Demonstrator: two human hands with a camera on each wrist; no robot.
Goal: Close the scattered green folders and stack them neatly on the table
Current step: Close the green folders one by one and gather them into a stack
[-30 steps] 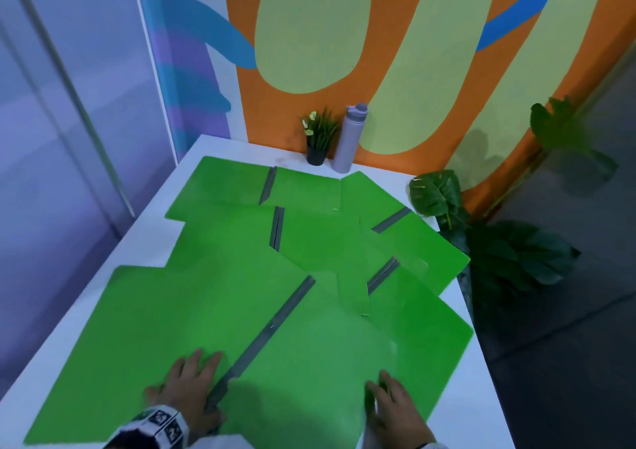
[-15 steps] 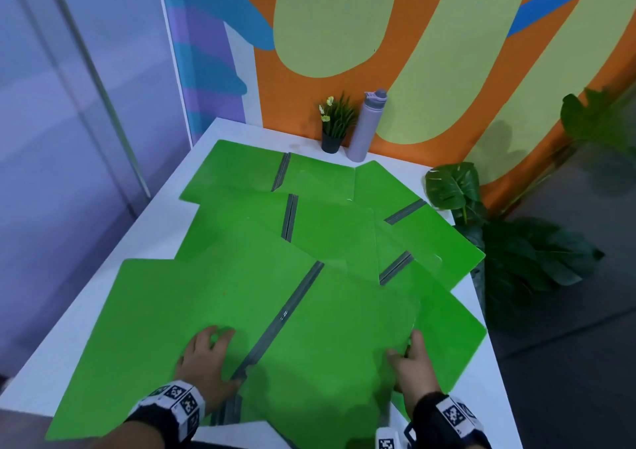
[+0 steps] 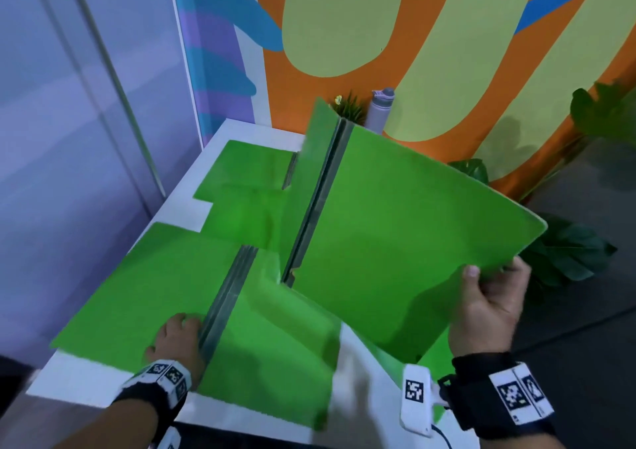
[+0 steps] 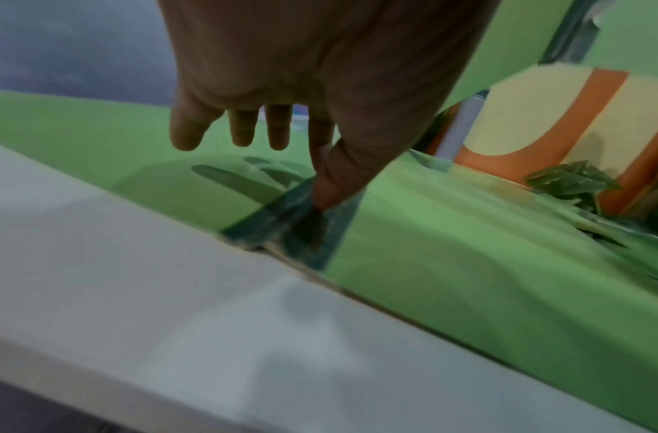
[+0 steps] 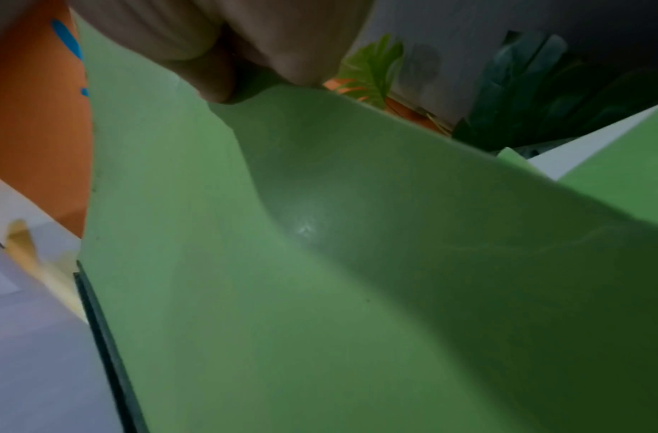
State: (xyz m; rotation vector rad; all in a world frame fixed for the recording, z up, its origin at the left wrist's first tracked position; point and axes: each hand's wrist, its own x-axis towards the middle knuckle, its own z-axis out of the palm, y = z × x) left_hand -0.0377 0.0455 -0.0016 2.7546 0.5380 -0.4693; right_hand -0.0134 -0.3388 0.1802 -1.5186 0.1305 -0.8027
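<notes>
Several open green folders lie overlapping on the white table. The nearest folder lies flat with its dark spine running away from me. My left hand rests flat on it just left of the spine. In the left wrist view the left hand has straight fingers and its thumb touches the spine. My right hand grips the right edge of another open folder, raised and tilted above the table. In the right wrist view my thumb presses on that folder.
Further open folders lie at the back of the table. A grey bottle and a small potted plant stand by the painted wall, partly hidden by the raised folder. Leafy plants stand on the floor to the right.
My right hand has lifted an open folder off the table by its right edge, so it now stands tilted in the air. The left hand stays by the near folder's spine.
</notes>
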